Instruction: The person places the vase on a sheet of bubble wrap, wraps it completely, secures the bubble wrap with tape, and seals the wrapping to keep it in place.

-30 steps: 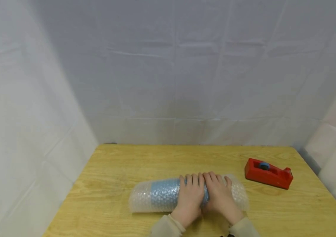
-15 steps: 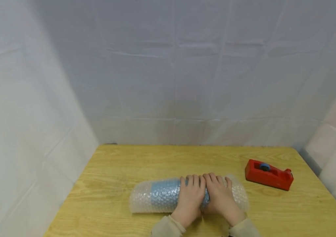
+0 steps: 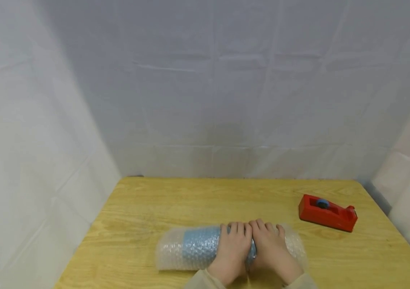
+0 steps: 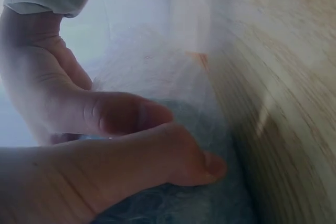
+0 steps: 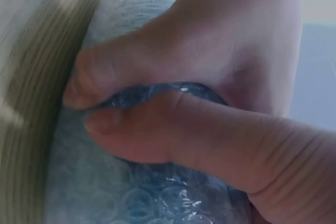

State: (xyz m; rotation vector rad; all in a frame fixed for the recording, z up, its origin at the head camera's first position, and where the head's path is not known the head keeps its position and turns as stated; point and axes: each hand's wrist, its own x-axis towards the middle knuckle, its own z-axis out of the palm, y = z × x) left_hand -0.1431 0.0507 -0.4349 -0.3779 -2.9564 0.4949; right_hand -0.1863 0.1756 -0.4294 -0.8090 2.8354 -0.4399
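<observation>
A blue item (image 3: 199, 245) shows through a roll of clear bubble wrap (image 3: 169, 251), which lies crosswise near the table's front. Over its middle, my left hand (image 3: 232, 249) grips the roll with fingers on the far side. Close beside it, my right hand (image 3: 271, 249) holds the roll's right half the same way. In the left wrist view, both thumbs press the near face of the bubble wrap (image 4: 157, 203), their tips near each other. The right wrist view also shows the thumbs on the bubble wrap (image 5: 105, 187). What the blue item is cannot be told.
A red tape dispenser (image 3: 327, 213) with a blue-cored tape roll (image 3: 322, 203) stands to the right of the bubble wrap. The wood-grain table (image 3: 136, 200) is bordered by white sheeting (image 3: 226, 100) at the back and both sides.
The bubble-wrap roll and both hands on it have shifted slightly toward me. The grip looks the same, and the tape dispenser stays where it was.
</observation>
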